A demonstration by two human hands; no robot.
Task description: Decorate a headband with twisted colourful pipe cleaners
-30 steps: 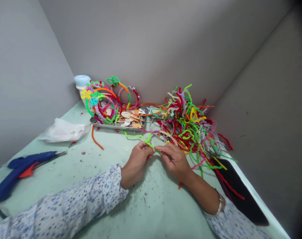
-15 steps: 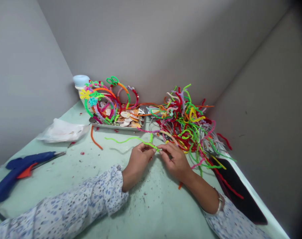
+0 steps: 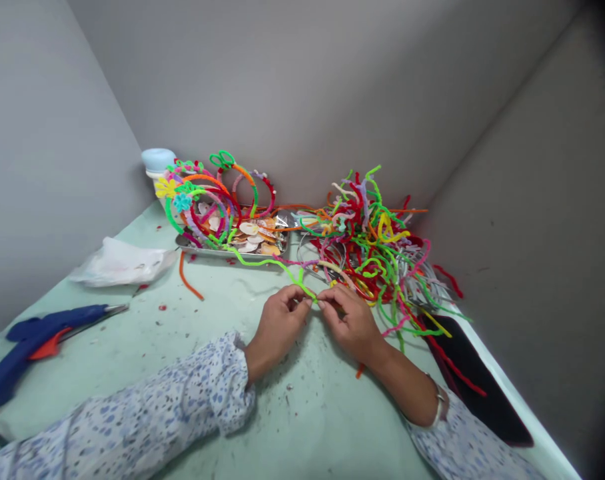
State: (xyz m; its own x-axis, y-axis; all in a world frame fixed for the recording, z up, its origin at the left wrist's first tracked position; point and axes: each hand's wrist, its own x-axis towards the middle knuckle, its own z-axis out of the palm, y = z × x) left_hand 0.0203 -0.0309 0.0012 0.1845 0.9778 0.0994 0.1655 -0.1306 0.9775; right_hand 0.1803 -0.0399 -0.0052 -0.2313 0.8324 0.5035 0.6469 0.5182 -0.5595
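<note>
A bright green pipe cleaner (image 3: pixel 262 263) runs from between my two hands back and left toward the metal tray, with a short stub standing up near my fingers. My left hand (image 3: pixel 278 325) pinches it between thumb and forefinger. Close beside it, my right hand (image 3: pixel 351 319) pinches the same pipe cleaner, fingertips almost touching those of the left. The bit right between the fingertips is small and partly hidden. Both hands are just above the table (image 3: pixel 327 413).
Headbands wound in pipe cleaners (image 3: pixel 207 193) stand on a metal tray (image 3: pixel 232 255) of flat pieces. A tangled pile of pipe cleaners (image 3: pixel 377 260) lies right. A blue glue gun (image 3: pixel 47 340), plastic bag (image 3: pixel 122 262), lidded container (image 3: pixel 158 163) and dark flat slab (image 3: pixel 482 393) lie around.
The long free end of the green pipe cleaner has swung upward and away, from lying low on the left to reaching the tray's front. Both hands keep their pinch in nearly the same place.
</note>
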